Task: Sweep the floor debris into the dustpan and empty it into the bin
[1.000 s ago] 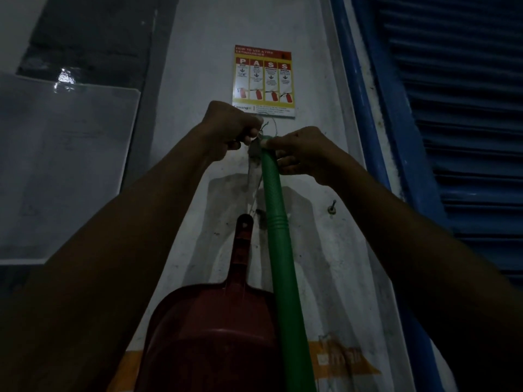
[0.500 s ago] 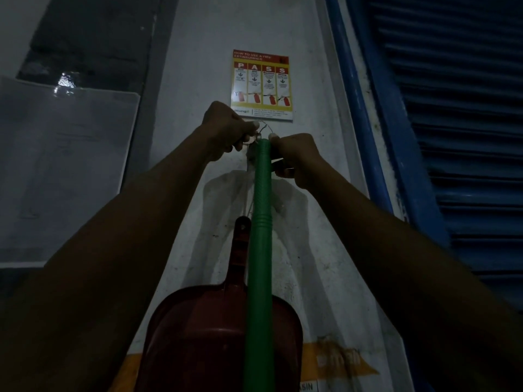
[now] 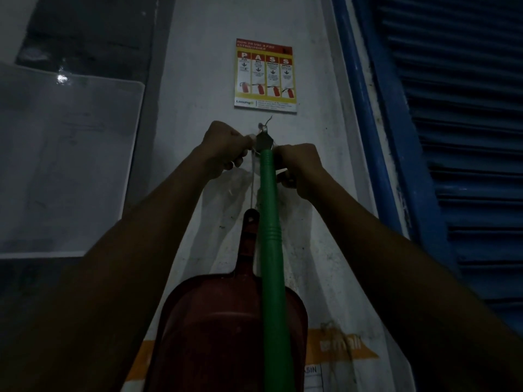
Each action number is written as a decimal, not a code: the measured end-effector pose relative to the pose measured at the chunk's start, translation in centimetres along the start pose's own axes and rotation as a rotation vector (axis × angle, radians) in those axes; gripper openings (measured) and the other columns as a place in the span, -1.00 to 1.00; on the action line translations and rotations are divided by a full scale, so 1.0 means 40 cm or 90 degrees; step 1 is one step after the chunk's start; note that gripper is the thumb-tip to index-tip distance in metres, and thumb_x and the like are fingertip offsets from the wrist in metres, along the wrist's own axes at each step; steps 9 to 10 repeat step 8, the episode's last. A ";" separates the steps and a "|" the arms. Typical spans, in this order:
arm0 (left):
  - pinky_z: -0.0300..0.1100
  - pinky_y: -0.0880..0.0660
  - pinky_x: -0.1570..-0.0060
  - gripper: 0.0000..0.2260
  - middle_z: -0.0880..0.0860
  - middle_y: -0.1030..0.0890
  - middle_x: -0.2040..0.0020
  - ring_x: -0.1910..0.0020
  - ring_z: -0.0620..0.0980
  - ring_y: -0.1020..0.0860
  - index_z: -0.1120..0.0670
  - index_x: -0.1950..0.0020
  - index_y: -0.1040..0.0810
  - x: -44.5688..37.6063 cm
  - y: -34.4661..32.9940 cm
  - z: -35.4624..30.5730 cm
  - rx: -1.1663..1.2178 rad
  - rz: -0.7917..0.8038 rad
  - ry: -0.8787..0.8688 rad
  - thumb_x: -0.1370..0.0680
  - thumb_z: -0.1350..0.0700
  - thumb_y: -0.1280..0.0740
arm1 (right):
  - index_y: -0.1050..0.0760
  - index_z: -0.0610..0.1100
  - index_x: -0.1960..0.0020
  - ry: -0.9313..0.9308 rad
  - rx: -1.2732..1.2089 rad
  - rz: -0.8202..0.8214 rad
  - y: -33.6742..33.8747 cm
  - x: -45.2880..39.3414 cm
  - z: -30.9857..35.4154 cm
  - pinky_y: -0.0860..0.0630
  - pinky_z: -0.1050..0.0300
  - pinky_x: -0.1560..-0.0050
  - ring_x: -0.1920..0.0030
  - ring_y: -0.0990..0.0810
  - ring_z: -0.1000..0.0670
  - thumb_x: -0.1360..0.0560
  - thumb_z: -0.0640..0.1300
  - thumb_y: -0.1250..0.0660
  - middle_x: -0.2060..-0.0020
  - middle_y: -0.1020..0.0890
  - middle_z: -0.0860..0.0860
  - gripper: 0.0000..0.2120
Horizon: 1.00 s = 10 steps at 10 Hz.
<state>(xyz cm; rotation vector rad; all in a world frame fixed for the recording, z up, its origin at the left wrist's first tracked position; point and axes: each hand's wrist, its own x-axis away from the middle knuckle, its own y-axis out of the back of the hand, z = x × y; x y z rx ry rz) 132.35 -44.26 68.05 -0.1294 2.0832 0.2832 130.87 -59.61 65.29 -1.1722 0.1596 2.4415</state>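
The long green plastic broom handle [image 3: 270, 236] hangs upright against the white wall, its dark grey cap caught on a small wall nail [image 3: 264, 128] directly above and between both hands. The left hand [image 3: 226, 149] is curled, pinching the pale string [image 3: 252, 176] beside the cap; the right hand [image 3: 300, 168] curls at the handle's top, though actual contact is hard to make out. Below them hangs the dark red plastic dustpan [image 3: 226, 321]. The broom head is cut off, and dimness hides the fingers.
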 end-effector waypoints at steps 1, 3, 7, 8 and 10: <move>-0.28 -0.33 0.54 -0.79 0.14 -0.57 0.32 0.54 -0.08 -0.45 0.27 0.10 -0.61 0.018 -0.013 0.008 0.007 -0.020 -0.015 -0.56 0.11 -0.47 | -0.59 -0.23 0.21 0.041 0.018 -0.013 0.003 0.029 -0.016 -0.46 0.23 0.49 0.50 -0.62 -0.05 -0.52 -0.09 -0.40 0.30 -0.67 -0.12 -0.78; -0.32 -0.31 0.61 -0.73 0.13 -0.59 0.35 0.55 -0.06 -0.45 0.26 0.12 -0.66 0.102 -0.001 0.020 -0.017 0.001 -0.075 -0.57 0.03 -0.46 | -0.63 -0.07 0.20 0.159 0.191 -0.107 0.031 0.102 -0.053 -0.63 -0.06 0.39 0.47 -0.65 -0.08 -0.54 0.04 -0.33 0.36 -0.69 -0.01 -0.76; -0.17 -0.40 0.31 -0.52 0.03 -0.68 0.19 0.25 -0.03 -0.56 0.07 0.03 -0.69 0.297 0.086 0.039 -0.357 -0.144 -0.311 -0.61 -0.31 -0.22 | -0.64 -0.06 -0.02 0.323 0.403 -0.226 0.051 0.282 -0.044 -0.27 0.28 0.41 0.28 -0.52 0.12 -0.60 0.02 -0.24 0.20 -0.64 0.10 -0.76; -0.17 -0.40 0.34 -0.50 0.01 -0.65 0.23 0.27 0.01 -0.61 0.07 -0.02 -0.67 0.361 0.126 0.028 -0.420 -0.156 -0.389 -0.61 -0.33 -0.19 | -0.64 -0.05 -0.04 0.334 0.379 -0.219 0.045 0.339 -0.017 -0.32 0.26 0.39 0.29 -0.53 0.11 -0.60 0.01 -0.23 0.20 -0.67 0.05 -0.77; -0.17 -0.40 0.34 -0.50 0.01 -0.65 0.23 0.27 0.01 -0.61 0.07 -0.02 -0.67 0.361 0.126 0.028 -0.420 -0.156 -0.389 -0.61 -0.33 -0.19 | -0.64 -0.05 -0.04 0.334 0.379 -0.219 0.045 0.339 -0.017 -0.32 0.26 0.39 0.29 -0.53 0.11 -0.60 0.01 -0.23 0.20 -0.67 0.05 -0.77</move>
